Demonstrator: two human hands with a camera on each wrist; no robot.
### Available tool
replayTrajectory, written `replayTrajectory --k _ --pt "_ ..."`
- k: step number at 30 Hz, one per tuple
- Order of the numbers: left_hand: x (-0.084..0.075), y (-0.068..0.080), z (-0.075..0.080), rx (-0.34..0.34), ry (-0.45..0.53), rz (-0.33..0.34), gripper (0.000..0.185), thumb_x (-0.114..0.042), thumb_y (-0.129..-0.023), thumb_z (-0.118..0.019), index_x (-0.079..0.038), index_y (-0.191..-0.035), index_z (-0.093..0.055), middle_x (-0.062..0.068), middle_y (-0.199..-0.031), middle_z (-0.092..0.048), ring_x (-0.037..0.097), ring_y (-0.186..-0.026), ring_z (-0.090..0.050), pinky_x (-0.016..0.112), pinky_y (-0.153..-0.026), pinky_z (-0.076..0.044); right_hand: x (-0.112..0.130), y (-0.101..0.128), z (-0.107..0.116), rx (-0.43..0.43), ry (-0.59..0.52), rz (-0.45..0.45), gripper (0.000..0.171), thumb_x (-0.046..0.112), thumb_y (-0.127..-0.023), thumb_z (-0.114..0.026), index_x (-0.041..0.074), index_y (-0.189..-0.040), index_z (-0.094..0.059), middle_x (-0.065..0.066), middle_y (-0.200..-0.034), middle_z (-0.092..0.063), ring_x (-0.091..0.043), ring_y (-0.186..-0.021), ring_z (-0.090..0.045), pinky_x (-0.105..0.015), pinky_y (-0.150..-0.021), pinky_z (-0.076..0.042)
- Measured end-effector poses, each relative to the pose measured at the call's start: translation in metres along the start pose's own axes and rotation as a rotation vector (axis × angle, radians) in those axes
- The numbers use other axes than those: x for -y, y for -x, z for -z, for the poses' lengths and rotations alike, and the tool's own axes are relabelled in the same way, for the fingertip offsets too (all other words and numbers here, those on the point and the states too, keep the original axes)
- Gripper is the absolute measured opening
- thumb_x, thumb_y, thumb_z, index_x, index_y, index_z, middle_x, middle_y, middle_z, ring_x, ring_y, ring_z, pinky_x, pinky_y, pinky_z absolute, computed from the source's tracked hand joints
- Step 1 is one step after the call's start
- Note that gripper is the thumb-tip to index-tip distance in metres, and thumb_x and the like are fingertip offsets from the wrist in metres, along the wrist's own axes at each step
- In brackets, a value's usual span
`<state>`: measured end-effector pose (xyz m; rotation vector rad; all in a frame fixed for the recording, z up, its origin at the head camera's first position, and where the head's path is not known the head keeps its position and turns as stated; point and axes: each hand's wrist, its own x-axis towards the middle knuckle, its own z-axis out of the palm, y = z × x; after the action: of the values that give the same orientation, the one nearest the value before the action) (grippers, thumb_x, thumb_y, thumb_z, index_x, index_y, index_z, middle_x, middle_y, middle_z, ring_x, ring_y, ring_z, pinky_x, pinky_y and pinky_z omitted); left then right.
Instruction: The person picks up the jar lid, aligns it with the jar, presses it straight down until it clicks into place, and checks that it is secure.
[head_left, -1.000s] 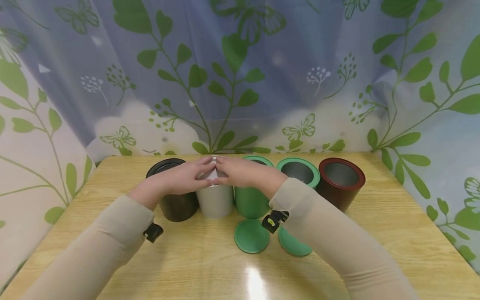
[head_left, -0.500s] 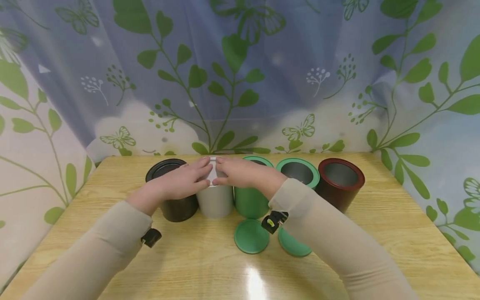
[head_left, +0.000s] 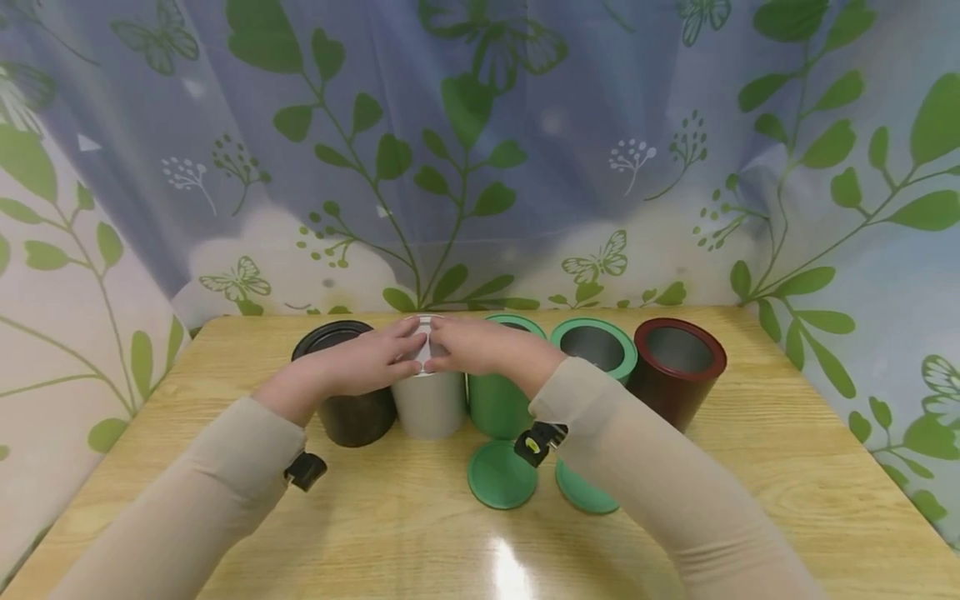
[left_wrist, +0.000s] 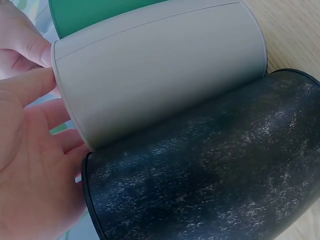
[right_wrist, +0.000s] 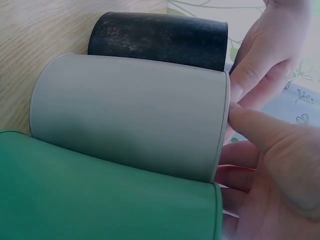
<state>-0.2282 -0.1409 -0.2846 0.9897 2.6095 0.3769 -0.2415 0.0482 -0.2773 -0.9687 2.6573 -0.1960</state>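
Observation:
A white canister stands upright in a row of several canisters, its white top showing between my hands. My left hand lies over its top from the left, fingers nearly straight. From the right, my right hand rests its fingertips on the same top, thumb along the near rim. In the left wrist view, the left hand's thumb and fingers touch the white canister's rim. The right wrist view has the right thumb at that rim, fingers spread beyond it. A black canister stands left, under the left wrist; a green canister stands right.
Farther right are a second green canister and a dark red canister, both open-topped. Two green lids lie flat in front on the wooden table, the right one partly hidden by my sleeve. A leaf-patterned curtain hangs behind.
Both hands have stayed on the white canister's top. The left fingertips have drawn slightly away from the right ones, showing a bit more of the top. The view has shifted slightly.

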Motion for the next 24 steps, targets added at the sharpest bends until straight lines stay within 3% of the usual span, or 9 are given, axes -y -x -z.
replayTrajectory --k 3,8,12,21,24 --pt "0.001 0.0 -0.001 -0.01 -0.028 -0.01 0.057 -0.027 -0.101 -0.039 0.001 -0.147 -0.019 0.022 -0.153 -0.002 0.041 -0.137 -0.012 0.053 -0.107 -0.019 -0.001 0.001 -0.002 -0.007 0.003 0.003 0.058 0.037 -0.096 -0.049 0.006 -0.144 -0.034 -0.014 -0.152 -0.022 -0.025 -0.137 -0.024 -0.036 -0.11 -0.023" --pt "0.0 0.003 -0.009 -0.072 -0.137 0.023 0.056 -0.031 -0.102 -0.035 -0.002 -0.148 -0.02 0.018 -0.154 -0.008 0.032 -0.14 -0.009 0.055 -0.108 -0.014 -0.002 0.004 -0.011 -0.005 0.092 -0.053 0.066 0.047 -0.099 -0.031 0.009 -0.15 -0.014 -0.01 -0.155 -0.006 -0.023 -0.141 -0.002 -0.043 -0.112 -0.012" --pt "-0.002 0.002 -0.019 -0.14 -0.237 0.041 0.06 -0.04 -0.101 -0.034 -0.004 -0.147 -0.024 0.016 -0.154 -0.012 0.029 -0.14 -0.012 0.055 -0.108 -0.014 -0.001 0.008 -0.019 -0.013 0.183 -0.099 0.068 0.053 -0.098 -0.02 0.01 -0.15 -0.011 -0.007 -0.155 -0.002 -0.02 -0.141 0.001 -0.047 -0.112 -0.009" --pt "-0.005 -0.004 -0.038 -0.302 -0.526 -0.022 0.083 -0.047 -0.082 -0.066 0.005 -0.14 -0.036 0.026 -0.145 -0.029 0.037 -0.133 -0.029 0.053 -0.104 -0.028 0.0 0.01 -0.03 -0.047 0.259 -0.084 0.086 0.066 -0.09 -0.029 0.008 -0.15 -0.009 -0.009 -0.155 -0.002 -0.02 -0.141 0.001 -0.047 -0.111 -0.012" --pt "-0.005 -0.007 -0.04 -0.35 -0.569 -0.025 0.085 -0.047 -0.079 -0.071 0.006 -0.138 -0.039 0.027 -0.142 -0.033 0.039 -0.13 -0.034 0.052 -0.103 -0.031 0.002 0.01 -0.032 -0.079 0.305 -0.09 0.085 0.064 -0.091 -0.032 0.007 -0.15 -0.011 -0.009 -0.155 -0.004 -0.021 -0.141 -0.002 -0.046 -0.111 -0.014"
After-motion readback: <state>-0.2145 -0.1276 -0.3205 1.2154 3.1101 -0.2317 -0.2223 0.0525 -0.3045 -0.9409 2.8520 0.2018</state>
